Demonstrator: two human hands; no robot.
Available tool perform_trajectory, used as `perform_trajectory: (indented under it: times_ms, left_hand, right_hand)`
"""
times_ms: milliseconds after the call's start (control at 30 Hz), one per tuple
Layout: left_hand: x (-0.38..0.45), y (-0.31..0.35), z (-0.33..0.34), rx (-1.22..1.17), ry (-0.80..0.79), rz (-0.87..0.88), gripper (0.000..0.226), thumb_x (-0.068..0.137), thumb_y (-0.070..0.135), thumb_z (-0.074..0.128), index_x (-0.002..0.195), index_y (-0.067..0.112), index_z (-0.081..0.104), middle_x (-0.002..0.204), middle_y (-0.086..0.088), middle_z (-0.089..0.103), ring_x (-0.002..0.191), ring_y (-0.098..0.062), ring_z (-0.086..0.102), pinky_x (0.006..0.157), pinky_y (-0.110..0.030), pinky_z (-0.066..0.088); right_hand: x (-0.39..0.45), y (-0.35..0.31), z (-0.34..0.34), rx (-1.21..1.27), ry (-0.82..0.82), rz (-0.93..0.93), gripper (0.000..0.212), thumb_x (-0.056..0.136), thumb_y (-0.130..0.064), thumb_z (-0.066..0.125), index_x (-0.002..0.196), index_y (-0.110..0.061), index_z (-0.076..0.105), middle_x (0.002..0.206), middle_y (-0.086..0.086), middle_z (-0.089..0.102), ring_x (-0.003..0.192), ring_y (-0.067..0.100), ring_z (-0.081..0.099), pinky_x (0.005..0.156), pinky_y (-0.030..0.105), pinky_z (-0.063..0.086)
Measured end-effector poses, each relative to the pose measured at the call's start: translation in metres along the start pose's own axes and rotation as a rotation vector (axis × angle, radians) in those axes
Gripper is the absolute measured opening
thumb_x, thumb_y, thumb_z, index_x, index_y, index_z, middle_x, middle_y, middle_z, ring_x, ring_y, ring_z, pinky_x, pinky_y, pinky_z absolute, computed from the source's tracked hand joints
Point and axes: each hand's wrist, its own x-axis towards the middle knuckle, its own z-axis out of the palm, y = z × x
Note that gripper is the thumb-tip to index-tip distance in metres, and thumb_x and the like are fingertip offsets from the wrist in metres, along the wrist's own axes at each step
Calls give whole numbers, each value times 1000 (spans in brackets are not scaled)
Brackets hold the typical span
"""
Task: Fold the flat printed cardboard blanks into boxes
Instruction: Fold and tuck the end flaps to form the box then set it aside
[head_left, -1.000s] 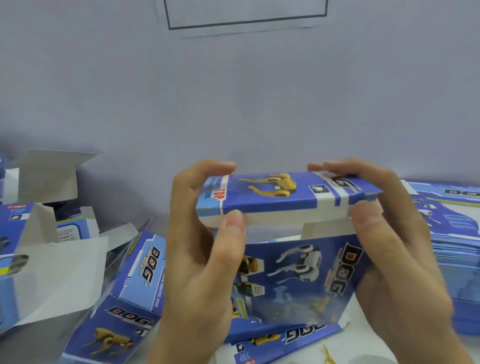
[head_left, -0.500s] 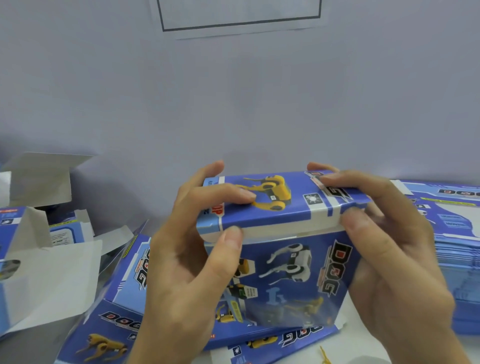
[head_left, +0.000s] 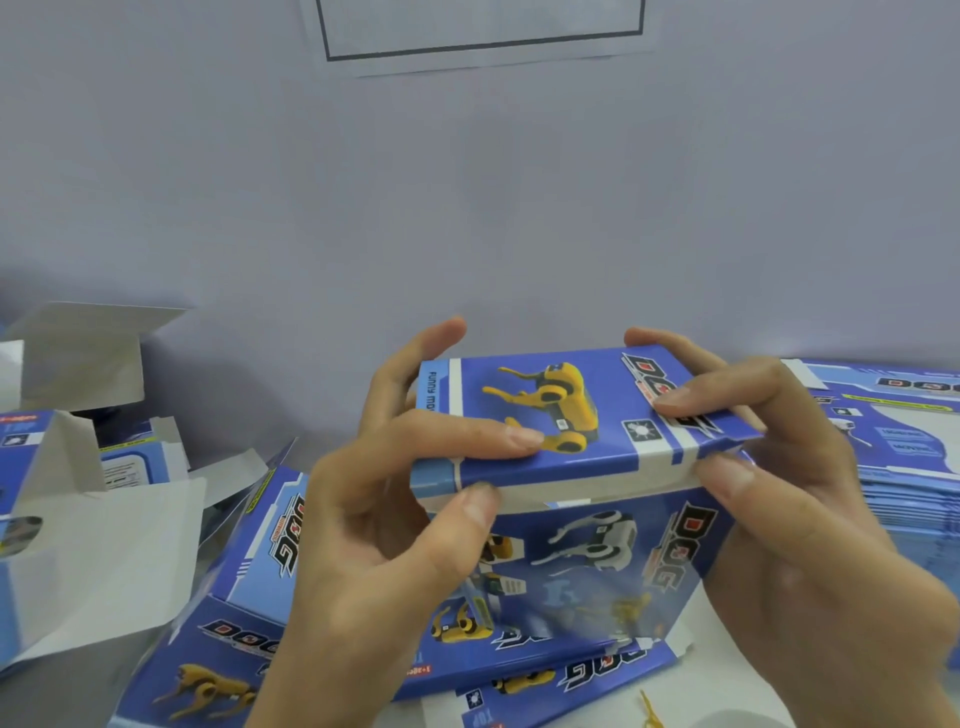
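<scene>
A person's two bare hands hold a blue printed cardboard box (head_left: 582, 467) upright in the middle of the view, in front of a plain pale wall (head_left: 467, 208). The box's top panel shows a yellow robot dog, and its front face shows a white robot dog beside the word DOG. The left hand (head_left: 395, 509) grasps the box's left end, with a finger lying across the top panel and the thumb pinching the top's front edge from below. The right hand (head_left: 769, 499) grasps the box's right end the same way, fingers curled over the top panel and thumb pressed under its front corner. To the right of the box, a stack of flat blanks (head_left: 904, 447) in the same blue print lies level. Just below and left of the box, a finished box (head_left: 228, 613) lies on its side, with further printed cardboard partly hidden beneath the held box. Farther left of the box stand opened boxes with raised white flaps (head_left: 78, 467). Above the box, a sheet of paper (head_left: 483, 31) with a dark outlined rectangle hangs on the wall.
</scene>
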Motion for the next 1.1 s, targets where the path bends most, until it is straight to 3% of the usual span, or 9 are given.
perform_trajectory:
  times_ms: [67,133,200,267,400,467,567,767,1100]
  left_hand:
    - [0,-1,-1,1,4,-23,27,72,14,58,82,28,79,141,6,56,139,-40,42,75,-43,58]
    - [0,-1,-1,-18,27,-43,26,71,14,57,80,27,78,142,3,55,137,-40,45,74,-42,58]
    - [0,0,-2,10,36,-42,26,70,16,57,80,28,77,142,3,55,138,-40,45,74,-43,58]
    - [1,-1,-2,60,42,-34,24,72,18,57,81,31,76,141,7,56,139,-39,43,74,-43,59]
    - [2,-3,2,171,79,2,13,76,27,66,80,36,74,134,15,59,138,-36,46,85,-66,52]
    - [2,-4,3,182,69,12,11,77,27,67,82,35,74,132,15,60,138,-38,45,86,-71,49]
    - [2,-6,2,168,73,9,12,78,27,66,83,35,73,135,13,58,136,-37,47,81,-64,55]
    - [1,-10,0,139,103,-12,11,80,30,66,83,36,74,142,5,54,131,-35,53,69,-49,60]
    - [3,-7,4,184,92,8,19,80,53,74,92,39,72,136,8,57,131,-39,51,65,-50,61]
  right_hand:
    - [-8,7,-2,32,22,13,30,68,2,51,71,-22,69,131,2,65,116,34,65,73,43,58]
    - [-9,9,1,48,12,3,7,75,-19,72,75,-26,69,133,0,64,122,36,61,77,49,57]
    - [-8,8,6,-11,2,-15,25,71,-48,82,80,-28,70,132,0,64,127,35,57,88,53,53]
    - [-7,8,10,-31,35,-35,32,68,-57,80,82,-30,70,130,1,66,132,36,53,95,56,48]
    - [-7,7,10,-6,27,-26,34,66,-53,84,83,-28,70,133,2,64,127,37,57,85,51,56]
    - [-8,5,10,31,24,-9,28,62,-36,87,81,-24,70,134,2,63,119,38,62,74,42,59]
    - [-8,6,8,83,42,12,10,69,-23,70,78,-22,70,132,3,63,115,38,65,69,37,59]
    - [-7,7,11,77,29,-7,34,69,-51,83,84,-23,71,134,1,63,119,36,63,71,34,58]
    - [-5,11,11,-133,85,-155,31,77,-60,73,89,-32,72,123,5,69,122,39,60,89,72,48]
